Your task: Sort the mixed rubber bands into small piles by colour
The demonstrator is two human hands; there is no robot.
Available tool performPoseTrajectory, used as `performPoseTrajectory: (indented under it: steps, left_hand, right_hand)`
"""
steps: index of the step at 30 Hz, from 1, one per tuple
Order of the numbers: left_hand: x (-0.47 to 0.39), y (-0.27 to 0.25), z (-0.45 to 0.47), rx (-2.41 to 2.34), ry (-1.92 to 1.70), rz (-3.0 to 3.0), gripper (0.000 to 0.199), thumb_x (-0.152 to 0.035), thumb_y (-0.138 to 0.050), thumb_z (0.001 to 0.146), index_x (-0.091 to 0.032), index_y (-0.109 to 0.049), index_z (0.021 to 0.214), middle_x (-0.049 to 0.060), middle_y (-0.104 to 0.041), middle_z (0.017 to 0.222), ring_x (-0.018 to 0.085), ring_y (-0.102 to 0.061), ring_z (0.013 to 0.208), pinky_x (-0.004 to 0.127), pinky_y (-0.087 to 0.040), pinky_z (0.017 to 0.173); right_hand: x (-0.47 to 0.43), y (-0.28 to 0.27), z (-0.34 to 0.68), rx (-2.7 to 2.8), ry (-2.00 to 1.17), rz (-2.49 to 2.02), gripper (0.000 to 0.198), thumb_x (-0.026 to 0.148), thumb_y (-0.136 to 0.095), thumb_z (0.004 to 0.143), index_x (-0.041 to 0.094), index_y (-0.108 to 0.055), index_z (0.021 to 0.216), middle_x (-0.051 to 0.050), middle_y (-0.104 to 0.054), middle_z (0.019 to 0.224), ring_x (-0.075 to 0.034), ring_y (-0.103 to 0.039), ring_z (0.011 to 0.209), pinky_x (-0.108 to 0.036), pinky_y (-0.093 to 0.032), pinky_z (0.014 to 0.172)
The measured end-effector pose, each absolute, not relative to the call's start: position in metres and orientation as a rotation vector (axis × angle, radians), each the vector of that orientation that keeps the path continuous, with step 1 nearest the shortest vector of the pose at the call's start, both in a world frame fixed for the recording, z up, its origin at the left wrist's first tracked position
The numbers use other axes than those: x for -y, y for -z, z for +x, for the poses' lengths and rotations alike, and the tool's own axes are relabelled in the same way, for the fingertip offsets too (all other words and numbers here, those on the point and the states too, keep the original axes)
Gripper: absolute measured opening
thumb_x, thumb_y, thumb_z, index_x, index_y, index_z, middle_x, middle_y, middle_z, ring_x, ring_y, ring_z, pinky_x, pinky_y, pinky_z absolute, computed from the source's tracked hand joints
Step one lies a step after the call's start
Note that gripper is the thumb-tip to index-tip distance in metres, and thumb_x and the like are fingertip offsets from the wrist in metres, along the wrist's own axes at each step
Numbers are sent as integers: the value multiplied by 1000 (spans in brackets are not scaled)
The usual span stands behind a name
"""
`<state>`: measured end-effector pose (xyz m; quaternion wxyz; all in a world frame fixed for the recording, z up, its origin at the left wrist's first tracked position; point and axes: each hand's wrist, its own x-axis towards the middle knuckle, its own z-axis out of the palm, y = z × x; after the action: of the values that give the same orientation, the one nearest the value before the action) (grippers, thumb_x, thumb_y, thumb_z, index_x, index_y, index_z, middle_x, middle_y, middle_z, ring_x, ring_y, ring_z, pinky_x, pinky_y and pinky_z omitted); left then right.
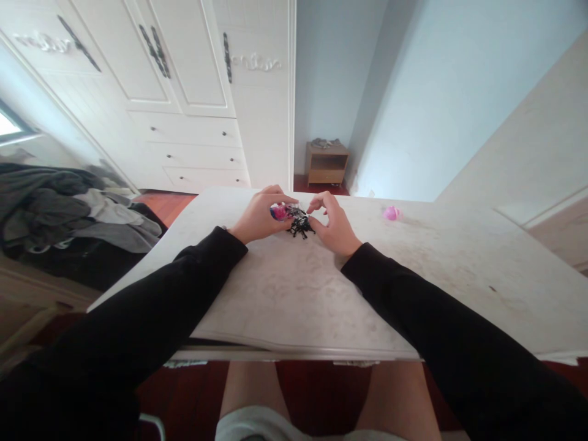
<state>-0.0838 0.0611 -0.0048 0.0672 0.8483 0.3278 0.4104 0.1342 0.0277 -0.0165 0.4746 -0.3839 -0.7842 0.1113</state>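
Near the table's far edge, my left hand point(261, 214) is closed around a small clear plastic packet point(281, 212) with pink and blue print. A tangled heap of thin black pieces point(301, 226), like small bands, lies on the tabletop at the packet's right end. My right hand point(335, 223) is at the right side of this heap, thumb and forefinger brought close together at its edge. Whatever is between those fingertips is too small to make out.
A pink object point(392, 212) sits on the white table point(294, 300) to the right. Beyond are a white wardrobe point(197, 141) and a small wooden cabinet point(327, 164). Dark and grey clothes point(73, 208) are piled at the left.
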Motion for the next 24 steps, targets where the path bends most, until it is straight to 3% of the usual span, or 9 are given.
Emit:
performPoseTrajectory:
  steps: [8, 14, 20, 24]
  left_hand:
    - [-58, 4, -82, -961, -1183, 2586, 33, -31, -76, 76, -19, -81, 107, 5, -67, 91, 20, -63, 83, 35, -54, 81]
    - [-59, 6, -82, -911, -1176, 2639, 33, -35, -78, 76, -19, -80, 104, 5, -65, 87, 21, -63, 85, 35, -53, 80]
    - [-58, 6, -83, -933, -1213, 2620, 28, -30, -77, 74, -19, -81, 100, 3, -65, 84, 17, -62, 77, 31, -51, 74]
    - [-58, 5, -83, -904, -1222, 2614, 29, -29, -77, 74, -18, -81, 100, 2, -64, 83, 17, -62, 76, 31, -50, 72]
  right_hand:
    - [-27, 19, 134, 2073, -302, -925, 33, 18, -60, 82, 25, -54, 114, -11, -67, 118, -32, -57, 116, -52, -44, 99]
    - [-24, 19, 132, 2211, -346, -1013, 49, 31, -64, 84, 20, -49, 130, -17, -61, 134, -38, -49, 124, -60, -40, 102]
    - [-26, 25, 135, 2282, -537, -904, 68, 41, -69, 85, 26, -37, 143, -13, -53, 148, -37, -45, 133, -58, -40, 104]
    - [-25, 23, 135, 2278, -503, -890, 66, 41, -68, 85, 26, -39, 142, -13, -54, 147, -38, -47, 133, -58, -40, 104]
